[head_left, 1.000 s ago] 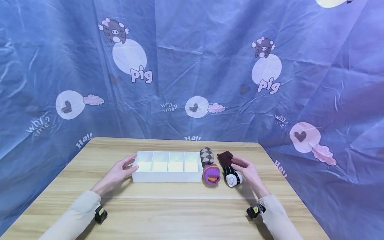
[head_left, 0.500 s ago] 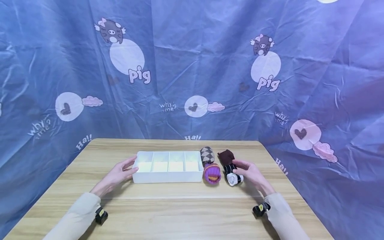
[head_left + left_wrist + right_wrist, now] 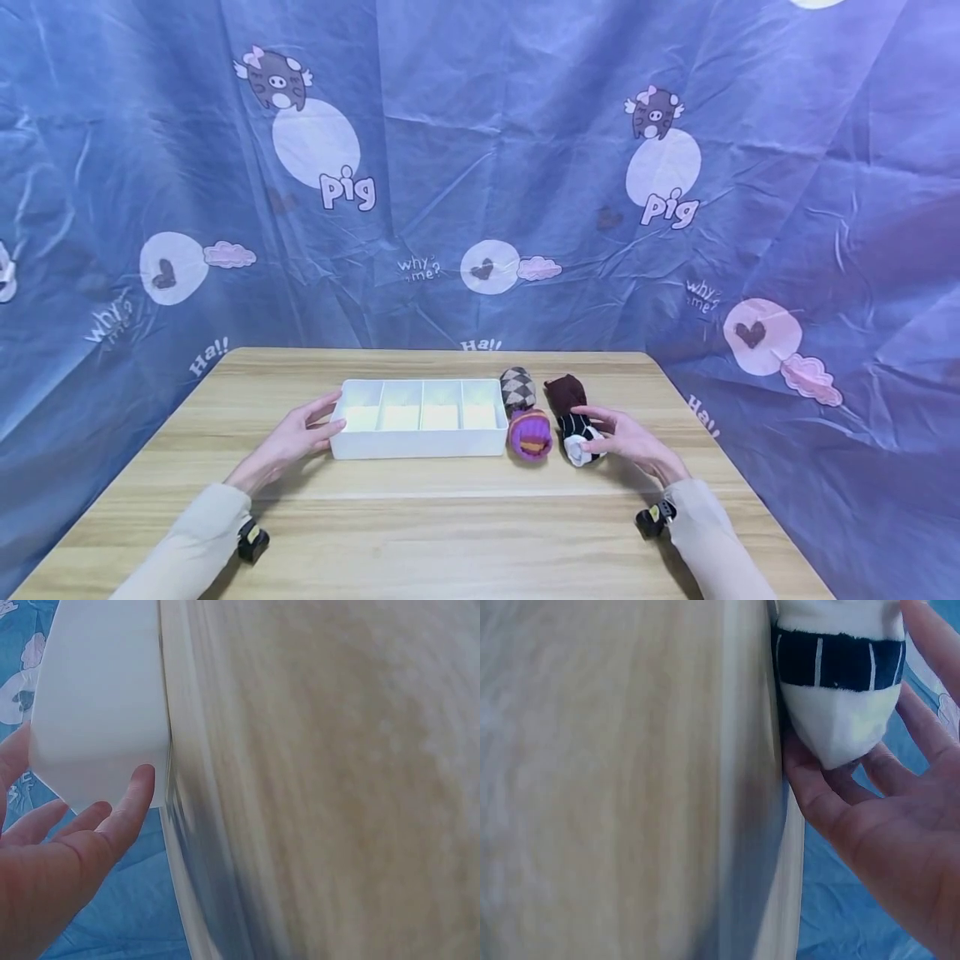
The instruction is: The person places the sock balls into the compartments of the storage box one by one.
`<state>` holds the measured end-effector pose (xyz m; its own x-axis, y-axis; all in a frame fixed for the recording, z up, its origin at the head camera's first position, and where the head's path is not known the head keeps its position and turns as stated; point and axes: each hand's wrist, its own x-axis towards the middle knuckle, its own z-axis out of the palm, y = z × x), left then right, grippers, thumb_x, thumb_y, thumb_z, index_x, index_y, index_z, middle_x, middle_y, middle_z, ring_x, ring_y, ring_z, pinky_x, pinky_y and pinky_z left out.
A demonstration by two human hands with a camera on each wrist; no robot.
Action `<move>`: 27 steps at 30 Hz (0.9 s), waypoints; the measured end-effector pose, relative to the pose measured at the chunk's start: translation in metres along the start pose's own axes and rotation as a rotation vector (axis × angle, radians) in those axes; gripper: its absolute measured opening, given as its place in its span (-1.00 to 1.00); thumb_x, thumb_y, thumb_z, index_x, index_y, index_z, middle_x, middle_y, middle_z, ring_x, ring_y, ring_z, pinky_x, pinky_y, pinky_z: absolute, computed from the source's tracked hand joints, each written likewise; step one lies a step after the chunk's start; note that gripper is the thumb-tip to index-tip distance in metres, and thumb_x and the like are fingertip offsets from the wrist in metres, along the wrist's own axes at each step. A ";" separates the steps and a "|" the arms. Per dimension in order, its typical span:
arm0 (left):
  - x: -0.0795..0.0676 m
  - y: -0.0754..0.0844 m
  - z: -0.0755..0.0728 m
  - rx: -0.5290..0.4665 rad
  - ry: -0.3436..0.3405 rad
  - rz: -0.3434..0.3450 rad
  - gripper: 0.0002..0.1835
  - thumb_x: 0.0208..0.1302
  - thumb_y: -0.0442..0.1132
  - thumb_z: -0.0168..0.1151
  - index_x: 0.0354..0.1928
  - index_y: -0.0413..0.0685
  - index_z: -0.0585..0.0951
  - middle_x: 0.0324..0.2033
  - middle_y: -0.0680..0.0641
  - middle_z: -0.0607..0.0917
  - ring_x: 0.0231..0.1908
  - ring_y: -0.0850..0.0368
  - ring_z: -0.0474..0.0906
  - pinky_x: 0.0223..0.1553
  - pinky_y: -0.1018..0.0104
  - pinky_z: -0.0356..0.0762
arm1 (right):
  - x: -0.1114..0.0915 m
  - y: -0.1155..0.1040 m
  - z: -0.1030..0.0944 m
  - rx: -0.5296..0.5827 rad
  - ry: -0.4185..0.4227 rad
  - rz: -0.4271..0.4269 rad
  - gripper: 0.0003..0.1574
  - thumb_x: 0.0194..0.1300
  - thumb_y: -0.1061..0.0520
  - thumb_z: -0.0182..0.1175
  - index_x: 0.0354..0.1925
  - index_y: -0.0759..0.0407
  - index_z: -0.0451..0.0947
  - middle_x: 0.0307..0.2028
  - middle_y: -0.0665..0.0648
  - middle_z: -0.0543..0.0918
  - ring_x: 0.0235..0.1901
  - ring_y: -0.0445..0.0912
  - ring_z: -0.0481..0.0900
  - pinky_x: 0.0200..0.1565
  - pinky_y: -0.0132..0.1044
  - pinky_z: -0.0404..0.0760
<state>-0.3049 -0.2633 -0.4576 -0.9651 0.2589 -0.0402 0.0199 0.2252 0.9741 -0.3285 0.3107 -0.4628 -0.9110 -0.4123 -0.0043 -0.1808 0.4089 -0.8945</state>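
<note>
My left hand (image 3: 296, 432) rests its fingertips against the left end of a white box (image 3: 418, 444) with several compartments. In the left wrist view, the thumb and fingers (image 3: 133, 796) spread over the end wall of the box (image 3: 101, 690). On the right, my right hand (image 3: 628, 440) holds a rolled black-and-white sock (image 3: 576, 450), thumb on its near side and index finger over its far side. In the right wrist view, the sock (image 3: 840, 712) shows a black band with white lines, and the hand's fingers (image 3: 817, 791) bend around its end.
Beside the box's right end lie a grey diamond-patterned rolled sock (image 3: 518, 388) and a purple-and-orange one (image 3: 529, 435). A dark brown rolled sock (image 3: 566, 393) sits just behind the black-and-white one. Behind the wooden table (image 3: 420, 533) hangs a blue printed cloth (image 3: 450, 167).
My right hand has drawn slightly toward me, from beside the brown and black-and-white socks onto the black-and-white one. The left hand has stayed at the box's end.
</note>
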 end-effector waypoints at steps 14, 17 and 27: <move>-0.001 0.001 0.001 0.010 0.006 -0.010 -0.16 0.39 -0.17 0.20 0.54 -0.19 -0.04 0.45 -0.48 0.01 0.33 -0.41 0.25 0.22 0.06 0.53 | 0.001 -0.005 0.004 -0.031 -0.049 0.004 -0.06 0.11 0.17 0.43 0.41 0.16 0.28 0.35 0.41 0.32 0.25 0.26 0.38 0.24 0.06 0.46; -0.002 0.001 0.001 0.014 0.007 -0.014 -0.16 0.39 -0.16 0.20 0.54 -0.18 -0.03 0.46 -0.47 0.01 0.33 -0.41 0.25 0.22 0.04 0.53 | 0.001 -0.005 0.006 -0.021 -0.084 -0.018 -0.04 0.10 0.19 0.42 0.42 0.15 0.26 0.39 0.41 0.27 0.33 0.36 0.24 0.30 0.27 0.35; -0.003 0.006 0.002 0.034 0.004 -0.016 -0.15 0.39 -0.16 0.21 0.53 -0.19 -0.03 0.45 -0.48 0.02 0.32 -0.40 0.28 0.21 0.03 0.54 | 0.004 -0.006 0.008 -0.067 -0.067 -0.036 -0.11 0.10 0.15 0.44 0.36 0.19 0.35 0.33 0.39 0.38 0.29 0.26 0.32 0.18 -0.20 0.48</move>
<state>-0.3017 -0.2605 -0.4518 -0.9665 0.2507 -0.0551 0.0129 0.2616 0.9651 -0.3277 0.3001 -0.4613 -0.8770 -0.4804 -0.0043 -0.2395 0.4450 -0.8629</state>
